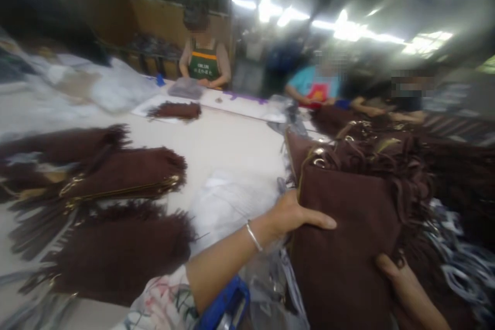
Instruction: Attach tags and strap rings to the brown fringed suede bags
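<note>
A dark brown fringed bag (344, 216) with gold rings at its top edge is held up in front of me. My left hand (296, 214), with a bracelet at the wrist, grips its left side, thumb lying across the front and fingers hidden behind. On the lower right side my right hand (398, 273) clasps the same bag, only its thumb clearly showing. Beyond and right of it rises a heap of similar brown bags (386, 149) with fringe and gold metal parts. Motion blurs parts of the view.
More brown fringed bags (127, 170) lie on the white table (216, 139) at left. Clear plastic (228, 198) sits mid-table, beside a blue object (228, 301) under my left arm. Across the table are a person in a green apron (204, 64) and other people.
</note>
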Available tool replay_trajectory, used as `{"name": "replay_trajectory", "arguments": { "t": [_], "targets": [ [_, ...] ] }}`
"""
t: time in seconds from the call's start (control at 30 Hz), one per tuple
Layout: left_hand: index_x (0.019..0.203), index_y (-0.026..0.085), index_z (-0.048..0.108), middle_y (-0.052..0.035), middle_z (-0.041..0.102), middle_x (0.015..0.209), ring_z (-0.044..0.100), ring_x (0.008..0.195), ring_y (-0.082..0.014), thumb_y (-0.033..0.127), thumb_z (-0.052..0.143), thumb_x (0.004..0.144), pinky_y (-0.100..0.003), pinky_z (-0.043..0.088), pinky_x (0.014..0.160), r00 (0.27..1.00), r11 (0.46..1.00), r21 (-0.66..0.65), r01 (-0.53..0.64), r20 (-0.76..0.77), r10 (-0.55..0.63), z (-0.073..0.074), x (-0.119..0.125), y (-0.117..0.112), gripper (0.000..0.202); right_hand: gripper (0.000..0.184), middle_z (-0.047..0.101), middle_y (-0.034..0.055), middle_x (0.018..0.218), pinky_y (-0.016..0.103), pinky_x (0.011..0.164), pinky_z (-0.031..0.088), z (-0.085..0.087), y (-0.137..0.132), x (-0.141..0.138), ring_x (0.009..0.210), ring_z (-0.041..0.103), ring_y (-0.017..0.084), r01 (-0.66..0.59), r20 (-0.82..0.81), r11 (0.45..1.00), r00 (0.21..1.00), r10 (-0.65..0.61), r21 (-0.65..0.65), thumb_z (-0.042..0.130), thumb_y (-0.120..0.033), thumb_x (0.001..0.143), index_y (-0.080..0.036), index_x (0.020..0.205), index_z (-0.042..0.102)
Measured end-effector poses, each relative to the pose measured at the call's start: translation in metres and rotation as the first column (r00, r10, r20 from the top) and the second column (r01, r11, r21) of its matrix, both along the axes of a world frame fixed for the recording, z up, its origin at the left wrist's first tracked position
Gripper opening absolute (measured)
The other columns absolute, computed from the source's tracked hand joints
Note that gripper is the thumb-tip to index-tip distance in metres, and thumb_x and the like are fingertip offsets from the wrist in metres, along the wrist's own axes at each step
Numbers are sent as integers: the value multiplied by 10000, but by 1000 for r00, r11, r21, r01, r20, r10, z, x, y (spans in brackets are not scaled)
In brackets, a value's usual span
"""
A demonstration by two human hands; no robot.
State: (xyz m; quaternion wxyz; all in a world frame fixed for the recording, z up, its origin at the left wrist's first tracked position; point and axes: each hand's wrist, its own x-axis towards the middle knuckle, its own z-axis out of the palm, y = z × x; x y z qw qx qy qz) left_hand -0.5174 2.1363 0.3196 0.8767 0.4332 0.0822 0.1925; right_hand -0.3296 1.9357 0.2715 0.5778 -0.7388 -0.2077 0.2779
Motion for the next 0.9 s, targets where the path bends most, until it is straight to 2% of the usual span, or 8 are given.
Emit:
{"name": "replay_trajectory", "arguments": {
  "t": [0.13,0.33,0.43,0.5,0.57,0.73,0.8,0.9],
  "targets": [
    [1138,143,678,-118,690,1190,630,1116,-313,294,870,590,-460,496,1002,992,947,318,-52,-88,85,37,-80,47,599,715,651,107,1270,483,949,541,10,65,-56,1091,649,333,-93,-290,988,949,126,125,743,-504,722,-236,1344,516],
    [1128,173,683,-76,710,1150,649,1079,-269,413,821,672,-389,511,963,923,670,740,64,-299,242,95,-201,91,534,796,682,137,1209,498,952,537,36,129,-158,1083,653,348,-284,-239,930,911,338,232,825,-414,657,-204,1364,526],
    [1094,170,698,-59,731,1079,672,1003,-258,466,790,696,-349,529,897,874,535,831,153,-366,318,108,-257,101,504,832,708,142,1147,504,966,531,43,149,-212,1055,667,350,-405,-189,898,881,433,170,865,-362,605,-164,1347,547],
    [1064,159,709,-62,737,1042,674,972,-265,476,786,694,-340,537,855,848,495,850,182,-390,358,106,-287,104,493,823,713,133,1138,503,941,550,45,163,-251,1035,677,346,-417,-232,899,869,437,132,872,-339,597,-154,1335,558],
    [1069,156,706,-67,734,1048,669,976,-270,455,799,680,-340,539,845,840,532,838,124,-374,394,96,-311,108,500,811,705,113,1166,470,914,572,47,174,-289,1049,674,330,-375,-300,914,864,404,151,867,-348,606,-173,1336,559],
    [1040,148,692,-93,722,1085,669,975,-259,349,853,623,-353,540,856,837,764,616,-191,-305,455,52,-355,128,490,823,720,116,1126,432,877,595,45,192,-352,1035,679,337,-285,-373,951,876,308,117,894,-337,562,-156,1306,591],
    [1043,142,687,-107,714,1103,672,967,-251,314,857,613,-366,535,877,826,802,519,-295,-284,487,35,-370,139,493,831,733,121,1083,433,900,584,44,198,-367,1045,675,336,-265,-362,957,886,289,116,903,-320,548,-134,1298,596],
    [1049,136,684,-115,708,1113,673,946,-244,300,858,605,-373,533,876,809,793,502,-345,-270,522,22,-390,154,504,827,726,109,1110,439,943,560,38,210,-384,1080,661,321,-268,-349,954,889,298,133,907,-313,545,-152,1295,599]
  ]
}}
